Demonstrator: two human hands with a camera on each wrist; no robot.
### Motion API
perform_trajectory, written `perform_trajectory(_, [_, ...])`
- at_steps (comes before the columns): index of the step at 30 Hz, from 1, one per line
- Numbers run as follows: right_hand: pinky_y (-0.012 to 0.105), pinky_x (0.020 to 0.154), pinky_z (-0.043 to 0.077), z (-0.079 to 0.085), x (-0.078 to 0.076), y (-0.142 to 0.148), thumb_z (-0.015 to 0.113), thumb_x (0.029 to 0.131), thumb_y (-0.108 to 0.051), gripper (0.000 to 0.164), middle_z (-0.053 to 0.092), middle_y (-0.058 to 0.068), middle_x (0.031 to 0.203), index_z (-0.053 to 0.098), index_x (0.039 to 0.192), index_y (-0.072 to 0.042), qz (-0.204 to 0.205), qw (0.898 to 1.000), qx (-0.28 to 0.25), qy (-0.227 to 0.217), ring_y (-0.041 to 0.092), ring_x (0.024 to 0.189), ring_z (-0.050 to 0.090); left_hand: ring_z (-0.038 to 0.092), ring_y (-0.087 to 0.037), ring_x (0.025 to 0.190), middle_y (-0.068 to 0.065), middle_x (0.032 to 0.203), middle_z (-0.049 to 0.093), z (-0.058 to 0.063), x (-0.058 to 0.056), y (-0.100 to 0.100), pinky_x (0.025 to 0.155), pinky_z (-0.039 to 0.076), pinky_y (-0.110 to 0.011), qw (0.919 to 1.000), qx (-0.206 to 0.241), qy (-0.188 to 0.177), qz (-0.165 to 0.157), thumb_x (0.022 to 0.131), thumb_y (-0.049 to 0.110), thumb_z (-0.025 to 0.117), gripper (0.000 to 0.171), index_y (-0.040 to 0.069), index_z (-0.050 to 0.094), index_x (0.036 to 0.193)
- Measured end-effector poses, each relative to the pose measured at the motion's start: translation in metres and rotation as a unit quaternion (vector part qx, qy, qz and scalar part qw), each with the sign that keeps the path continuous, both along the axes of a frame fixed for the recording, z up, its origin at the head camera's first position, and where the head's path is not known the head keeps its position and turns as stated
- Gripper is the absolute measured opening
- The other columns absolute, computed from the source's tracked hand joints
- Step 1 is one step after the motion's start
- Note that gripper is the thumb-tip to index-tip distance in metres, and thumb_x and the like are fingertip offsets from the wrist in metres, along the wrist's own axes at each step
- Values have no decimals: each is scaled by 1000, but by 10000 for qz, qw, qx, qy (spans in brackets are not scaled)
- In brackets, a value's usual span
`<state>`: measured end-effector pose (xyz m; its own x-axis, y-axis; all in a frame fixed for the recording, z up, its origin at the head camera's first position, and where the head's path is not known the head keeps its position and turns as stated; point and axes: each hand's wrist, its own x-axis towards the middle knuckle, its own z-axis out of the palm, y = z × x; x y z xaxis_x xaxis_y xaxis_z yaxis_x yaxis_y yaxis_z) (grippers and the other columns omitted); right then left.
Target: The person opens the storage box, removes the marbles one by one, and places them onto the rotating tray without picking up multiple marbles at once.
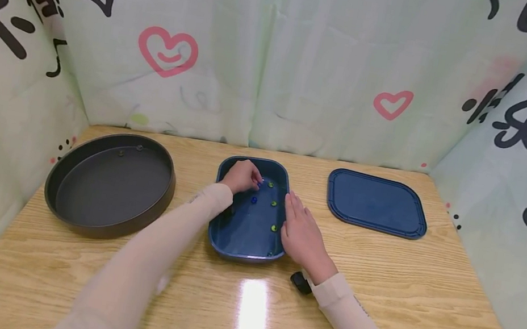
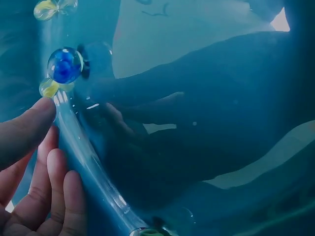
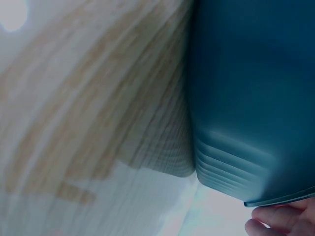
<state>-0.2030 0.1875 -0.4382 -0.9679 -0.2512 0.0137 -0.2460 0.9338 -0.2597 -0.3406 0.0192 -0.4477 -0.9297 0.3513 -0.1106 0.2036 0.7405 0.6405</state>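
A deep blue plastic bin stands mid-table with several glass marbles in it. My left hand reaches inside, and its thumb and forefinger pinch a blue marble; the left wrist view hides that grip behind the thumb. Beside the thumb tip there, a yellow-and-clear marble and another blue marble lie on the bin floor. My right hand rests with straight fingers against the bin's right side; in the right wrist view its fingers show at the rim.
A round dark pan with a couple of small marbles at its far edge stands to the left. On the right lies a flat blue lid. A printed curtain encloses the wooden table at the back and sides.
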Motion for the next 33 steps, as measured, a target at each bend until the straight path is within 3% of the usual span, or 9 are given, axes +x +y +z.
perform_trajectory(13, [48,115,24,-2,0,0,41,96,-14,59,20,17,156,19,148,4,14,10000,71,-5,30,144,23,61,-16,77,-8,88,72,-2,2,3,76,51,-27,9996,-203,-209,22,79,7,74,12,5,75,90])
perform_trajectory(18, [48,115,24,-3,-1,1,41,96,-13,58,20,17,156,19,148,4,-3,10000,92,-4,30,144,23,61,-15,76,-7,89,73,1,1,1,74,51,-26,9997,-231,-90,-11,80,8,74,13,6,75,92])
perform_trajectory(26, [47,115,24,-3,-1,0,41,96,-14,59,20,17,156,19,148,3,-24,9999,122,-5,29,144,23,66,-22,91,-11,98,73,31,6,-12,85,53,-32,9995,268,81,-169,83,11,70,19,3,74,100])
perform_trajectory(33, [48,114,24,-2,0,0,40,96,-13,58,21,18,155,20,147,4,-13,9999,123,36,31,143,24,65,-23,93,-10,100,72,57,14,-31,86,52,-34,9979,545,265,-221,85,13,69,22,4,72,105])
